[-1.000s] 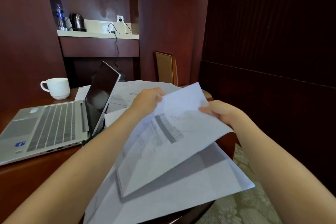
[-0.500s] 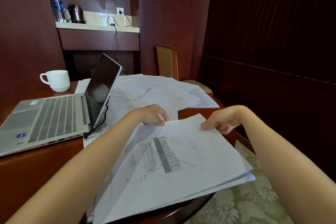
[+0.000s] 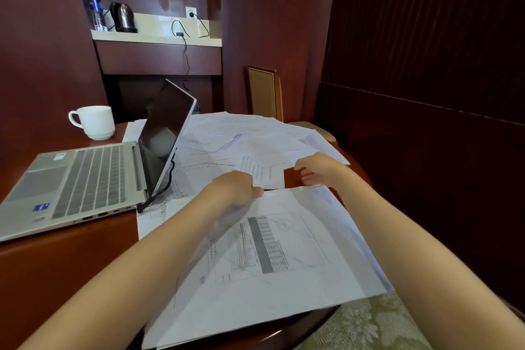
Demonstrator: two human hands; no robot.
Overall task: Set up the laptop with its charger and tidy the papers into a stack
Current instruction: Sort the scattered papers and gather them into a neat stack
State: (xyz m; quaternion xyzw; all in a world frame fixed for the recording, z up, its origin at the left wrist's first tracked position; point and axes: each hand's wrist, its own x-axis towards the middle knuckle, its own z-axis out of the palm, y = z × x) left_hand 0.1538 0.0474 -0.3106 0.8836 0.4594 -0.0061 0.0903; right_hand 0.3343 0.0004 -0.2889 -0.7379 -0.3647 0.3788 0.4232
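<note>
A stack of printed papers (image 3: 270, 258) lies on the wooden table in front of me, its top sheet showing a dark table column. My left hand (image 3: 238, 187) pinches the far left edge of that top sheet with curled fingers. Just beyond the stack's far right corner, my right hand (image 3: 321, 169) hovers with loosely curled fingers holding nothing, its thumb near a loose sheet. More loose papers (image 3: 250, 139) are spread behind. The open silver laptop (image 3: 85, 185) sits at the left. A black charger cable (image 3: 186, 57) runs from the wall outlet down behind its screen.
A white cup (image 3: 93, 122) stands behind the laptop. On the back shelf are a kettle (image 3: 123, 17) and a water bottle (image 3: 95, 8). A chair (image 3: 264, 94) stands past the papers. The table's rounded edge (image 3: 284, 332) is close below the stack, with patterned carpet to the right.
Both hands lowered the lifted sheet flat onto the stack. My right hand then let go and moved forward towards the loose papers; my left hand stays at the sheet's far edge.
</note>
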